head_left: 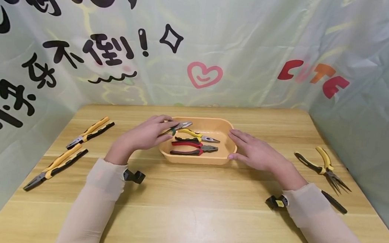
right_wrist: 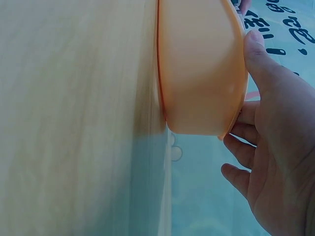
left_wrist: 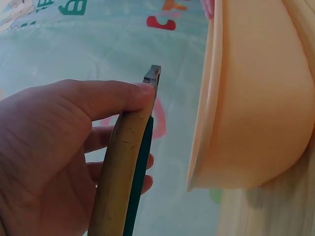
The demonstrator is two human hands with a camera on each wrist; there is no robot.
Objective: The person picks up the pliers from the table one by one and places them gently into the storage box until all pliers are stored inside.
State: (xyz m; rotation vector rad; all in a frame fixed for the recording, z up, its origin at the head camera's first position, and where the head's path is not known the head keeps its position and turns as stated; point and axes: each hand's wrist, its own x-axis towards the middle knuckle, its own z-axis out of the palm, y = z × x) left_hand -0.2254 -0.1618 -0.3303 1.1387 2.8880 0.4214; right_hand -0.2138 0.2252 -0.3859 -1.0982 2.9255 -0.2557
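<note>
My left hand (head_left: 150,132) grips a pair of pliers (left_wrist: 123,167) by its yellow and green handles, thumb along the top handle. The metal nose of these pliers shows over the back left of an orange plastic tray (head_left: 199,160). Inside the tray lie yellow-and-black long-nose pliers (head_left: 198,136) and, nearer me, red-and-black pliers (head_left: 194,149). At the tray's right end, my right hand (head_left: 254,151) rests with extended fingers on the rim, its thumb at the near corner. The palm side of that hand shows beside the tray in the right wrist view.
Two pliers with yellow-and-black handles, one farther back (head_left: 88,133) and one nearer (head_left: 56,167), lie at the table's left. Spread yellow-and-black long-nose pliers (head_left: 325,168) lie at the right, near a black handle (head_left: 334,201) partly hidden by my sleeve. A printed curtain (head_left: 253,39) surrounds the table.
</note>
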